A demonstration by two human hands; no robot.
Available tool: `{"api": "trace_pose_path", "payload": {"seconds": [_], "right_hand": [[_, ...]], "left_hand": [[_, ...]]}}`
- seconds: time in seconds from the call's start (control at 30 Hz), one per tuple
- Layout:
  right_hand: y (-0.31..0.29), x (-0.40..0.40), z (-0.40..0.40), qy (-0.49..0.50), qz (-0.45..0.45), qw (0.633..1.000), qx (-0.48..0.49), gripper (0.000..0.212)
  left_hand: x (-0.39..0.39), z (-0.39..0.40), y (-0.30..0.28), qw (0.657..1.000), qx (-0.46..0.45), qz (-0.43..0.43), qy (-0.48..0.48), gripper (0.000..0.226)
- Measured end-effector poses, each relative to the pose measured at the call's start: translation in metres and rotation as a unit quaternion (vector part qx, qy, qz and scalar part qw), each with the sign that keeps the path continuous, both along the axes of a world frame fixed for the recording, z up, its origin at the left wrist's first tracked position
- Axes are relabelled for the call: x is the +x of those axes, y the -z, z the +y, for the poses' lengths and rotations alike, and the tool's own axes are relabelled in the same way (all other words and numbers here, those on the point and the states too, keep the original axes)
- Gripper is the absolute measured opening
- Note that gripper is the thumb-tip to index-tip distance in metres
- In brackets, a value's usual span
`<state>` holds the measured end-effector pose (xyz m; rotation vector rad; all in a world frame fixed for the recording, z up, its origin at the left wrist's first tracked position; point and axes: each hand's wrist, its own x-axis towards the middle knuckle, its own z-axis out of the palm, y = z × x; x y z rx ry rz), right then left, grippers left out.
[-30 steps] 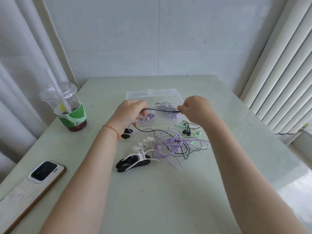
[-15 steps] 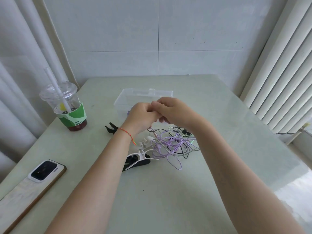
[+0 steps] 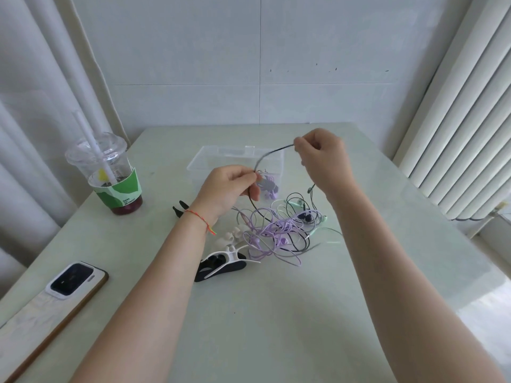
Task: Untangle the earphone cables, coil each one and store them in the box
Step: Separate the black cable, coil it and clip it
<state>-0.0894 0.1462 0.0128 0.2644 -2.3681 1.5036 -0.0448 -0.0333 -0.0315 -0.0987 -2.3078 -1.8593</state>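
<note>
Item: black cable [image 3: 272, 153], pinched by your left hand [image 3: 229, 186] and right hand [image 3: 322, 157] above the box [image 3: 197, 164]; remainder in tangle [image 3: 279, 230] on table [image 3: 276, 313]. Handling: both grips grasping; draw slowly, wind even loops, avoid yanking knots.

Green sleeve of the plastic cup [image 3: 117, 189] reads "DARE TO BE FRESH" (small, sideways)

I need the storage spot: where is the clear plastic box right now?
In the head view the clear plastic box sits at the table's far centre, behind the left hand and the tangled earphone cables, right of the iced drink cup.
</note>
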Motion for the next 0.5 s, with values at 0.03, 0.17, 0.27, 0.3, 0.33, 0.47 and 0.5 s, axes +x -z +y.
{"api": "trace_pose_path", "payload": {"seconds": [0.03,0.17,0.27,0.3,0.33,0.47,0.5], "right_hand": [[0.001,-0.001,0.003,-0.010,-0.032,0.997,0.064,0.021],[0.001,0.003,0.008,-0.107,-0.141,0.957,0.229,0.026],[0.001,0.005,0.006,-0.091,-0.112,0.943,0.300,0.018],[0.001,0.004,0.004,-0.077,-0.090,0.943,0.310,0.016],[0.002,0.004,0.002,-0.063,-0.064,0.949,0.301,0.018],[-0.001,0.017,-0.017,-0.097,0.022,0.986,0.132,0.030],[-0.002,0.021,-0.022,-0.120,0.025,0.987,0.105,0.030]], "left_hand": [[-0.001,-0.001,0.000,0.998,0.036,0.032,-0.029,0.018],[-0.002,-0.003,-0.014,0.974,0.162,0.127,-0.098,0.013],[-0.003,-0.004,-0.011,0.984,0.080,0.105,-0.117,0.017],[-0.004,-0.004,-0.009,0.989,0.049,0.084,-0.110,0.018],[-0.005,-0.004,-0.006,0.993,0.032,0.065,-0.094,0.016],[-0.002,0.012,-0.006,0.999,0.018,0.035,-0.017,0.014],[0.000,0.017,-0.007,0.999,0.017,0.035,-0.004,0.017]]}}
